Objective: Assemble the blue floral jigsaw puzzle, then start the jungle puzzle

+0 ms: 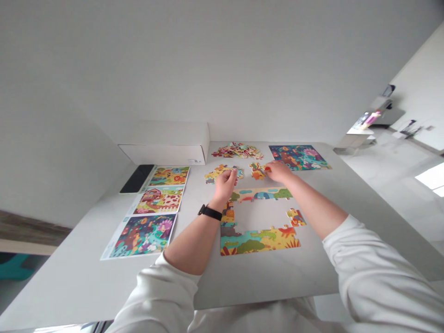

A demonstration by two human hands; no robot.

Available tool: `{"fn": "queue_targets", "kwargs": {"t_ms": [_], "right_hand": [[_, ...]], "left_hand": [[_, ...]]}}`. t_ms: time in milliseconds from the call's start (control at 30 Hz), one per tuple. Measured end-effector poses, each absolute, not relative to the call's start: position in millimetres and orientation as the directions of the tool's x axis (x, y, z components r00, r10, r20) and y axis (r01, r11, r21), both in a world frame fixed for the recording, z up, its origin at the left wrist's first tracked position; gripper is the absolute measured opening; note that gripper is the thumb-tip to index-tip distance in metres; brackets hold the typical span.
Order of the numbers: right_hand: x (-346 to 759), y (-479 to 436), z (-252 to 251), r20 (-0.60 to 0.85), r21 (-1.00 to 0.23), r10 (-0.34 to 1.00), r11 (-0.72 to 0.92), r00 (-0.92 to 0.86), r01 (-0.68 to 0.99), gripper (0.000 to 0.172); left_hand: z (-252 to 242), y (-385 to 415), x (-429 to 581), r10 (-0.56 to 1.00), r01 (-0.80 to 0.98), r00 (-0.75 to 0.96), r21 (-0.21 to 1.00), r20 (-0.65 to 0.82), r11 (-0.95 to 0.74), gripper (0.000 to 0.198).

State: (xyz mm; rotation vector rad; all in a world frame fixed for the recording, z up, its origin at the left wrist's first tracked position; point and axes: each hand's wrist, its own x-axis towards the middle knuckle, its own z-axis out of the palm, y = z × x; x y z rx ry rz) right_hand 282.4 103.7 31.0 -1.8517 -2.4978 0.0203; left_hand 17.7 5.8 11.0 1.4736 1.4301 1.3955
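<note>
My left hand [226, 183], with a black band on its wrist, is closed over a loose heap of puzzle pieces [215, 174]. Whatever its fingers hold, if anything, is hidden. My right hand [279, 171] pinches a small red-orange puzzle piece [267, 169] beside a second little heap of orange puzzle pieces [256, 172]. Nearer to me lies a partly joined jigsaw frame [255, 246] with animals and trees, its middle showing the bare table. Two or so joined pieces [296, 217] at its right side stand apart from the strips above and below.
A mixed pile of puzzle pieces [238, 151] lies by the wall, left of a finished dark-blue jigsaw [300, 157]. On the left are a printed sheet with three pictures [144, 235], a black phone [137, 179] and a long white box [163, 154]. The table [263, 282] ends close to my body.
</note>
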Motion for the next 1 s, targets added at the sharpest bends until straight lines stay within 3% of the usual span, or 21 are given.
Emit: {"fn": "queue_targets", "kwargs": {"t_ms": [300, 467, 667, 1000], "right_hand": [[260.8, 127.2, 33.3, 0.035, -0.124, 0.938, 0.347, -0.345, 0.93, 0.043], [251.4, 142.5, 33.0, -0.049, -0.107, 0.916, 0.391, -0.398, 0.914, 0.058], [251.4, 154.4, 34.6, -0.071, -0.105, 0.864, 0.491, -0.499, 0.865, 0.063], [255.8, 169.9, 46.2, -0.139, -0.078, 0.839, 0.519, -0.525, 0.851, 0.068]], "left_hand": [[8.8, 2.3, 21.8, 0.96, 0.273, -0.168, 0.946, 0.226, -0.175, 0.048], [6.7, 2.3, 22.5, 0.963, 0.243, -0.165, 0.955, 0.213, -0.17, 0.047], [3.0, 3.2, 24.7, 0.964, 0.241, -0.156, 0.955, 0.217, -0.176, 0.047], [3.2, -0.6, 28.5, 0.96, 0.248, -0.142, 0.948, 0.239, -0.2, 0.049]]}}
